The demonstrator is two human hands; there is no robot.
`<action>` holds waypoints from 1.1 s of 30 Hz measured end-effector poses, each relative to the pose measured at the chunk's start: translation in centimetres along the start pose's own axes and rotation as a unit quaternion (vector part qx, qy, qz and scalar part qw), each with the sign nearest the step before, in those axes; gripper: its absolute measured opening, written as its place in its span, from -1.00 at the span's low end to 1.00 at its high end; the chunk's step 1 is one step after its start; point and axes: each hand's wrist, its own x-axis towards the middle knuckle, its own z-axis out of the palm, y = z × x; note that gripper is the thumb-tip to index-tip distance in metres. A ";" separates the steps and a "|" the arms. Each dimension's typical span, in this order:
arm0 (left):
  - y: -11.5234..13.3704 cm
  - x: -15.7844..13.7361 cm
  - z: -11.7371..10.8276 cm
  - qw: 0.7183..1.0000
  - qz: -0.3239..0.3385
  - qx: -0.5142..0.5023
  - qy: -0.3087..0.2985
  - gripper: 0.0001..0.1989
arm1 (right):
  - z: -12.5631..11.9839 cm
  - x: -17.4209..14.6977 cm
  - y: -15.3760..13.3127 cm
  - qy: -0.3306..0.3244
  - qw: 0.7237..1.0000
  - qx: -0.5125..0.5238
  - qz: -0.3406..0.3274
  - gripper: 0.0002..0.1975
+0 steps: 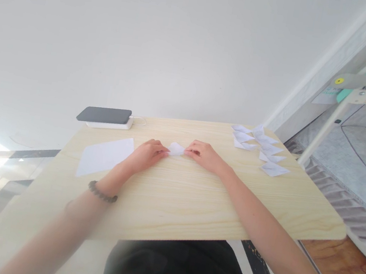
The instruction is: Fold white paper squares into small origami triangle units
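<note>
Clock read from the middle of the desk [173,196]: dark flat device [105,115] on a white block [109,126] at 10 o'clock, flat white sheet [104,159] at 9, no folds seen, looks unstarted, can't tell if one or a stack; left hand [145,156], fingers pinching the left end of a small white paper [176,149] at 12, right hand [204,154] fingers pinching its right end; this one seems part-folded, exact stage too small to tell; folded paper shapes [275,169] in two columns at 2, apparently done
</note>
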 end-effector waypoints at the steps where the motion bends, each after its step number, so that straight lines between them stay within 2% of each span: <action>1: 0.1 0.1 0.0 1.000 -0.014 -0.006 -0.001 -0.68 | 0.1 0.1 0.0 0.003 1.000 -0.005 0.008 -0.79; 7: 0.3 0.3 0.3 0.998 -0.063 0.017 0.006 -0.65 | 0.6 0.5 -0.1 0.002 0.999 -0.035 0.024 -0.74; 15: -0.9 0.4 1.1 0.996 -0.058 0.048 0.054 -0.71 | 1.2 0.8 0.2 0.009 0.996 -0.083 0.030 -0.76; 25: -1.0 0.5 1.0 0.993 -0.110 0.020 0.030 -0.75 | 1.6 0.6 0.7 0.031 0.996 -0.060 0.061 -0.79; 29: -1.1 0.5 0.9 0.994 -0.110 0.006 0.021 -0.75 | 1.8 0.4 0.7 0.045 0.997 -0.056 0.038 -0.79; 33: -1.0 0.5 0.9 0.992 -0.123 0.011 0.022 -0.75 | 2.0 0.4 0.3 0.054 0.989 -0.130 -0.033 -0.73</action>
